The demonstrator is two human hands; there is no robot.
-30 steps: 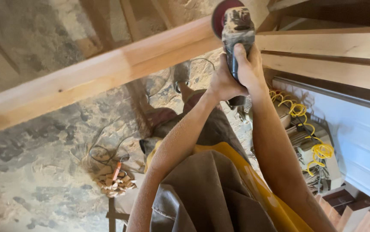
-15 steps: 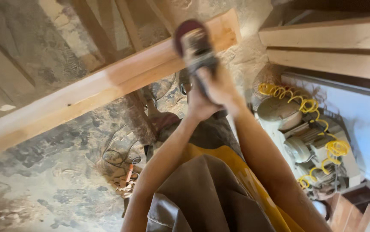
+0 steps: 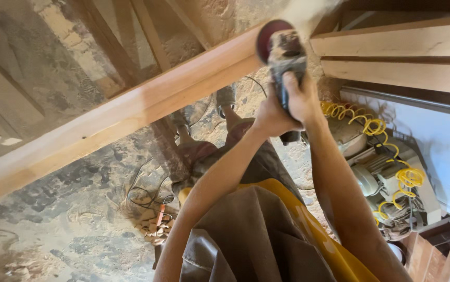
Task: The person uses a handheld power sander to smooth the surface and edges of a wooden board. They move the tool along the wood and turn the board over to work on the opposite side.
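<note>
My left hand [image 3: 271, 112] and my right hand [image 3: 301, 93] are both wrapped around the dark body of a dust-covered angle grinder [image 3: 286, 58]. Its dark red sanding disc [image 3: 267, 36] presses against the near side of a long pale wooden beam [image 3: 131, 112] close to the beam's right end. The beam runs diagonally from the lower left to the upper right. A haze of sawdust rises above the disc.
Stacked pale planks [image 3: 392, 55] lie at the upper right. Below them a dusty compressor [image 3: 387, 180] carries a coiled yellow hose [image 3: 373, 128]. Black cable [image 3: 146, 196] and wood offcuts [image 3: 154, 230] sit on the sawdust-covered floor. A brown and yellow apron [image 3: 266, 235] hangs below.
The grinder and both hands slid left along the beam half a second ago, then back right to the beam's end now. The camera view shifted with them.
</note>
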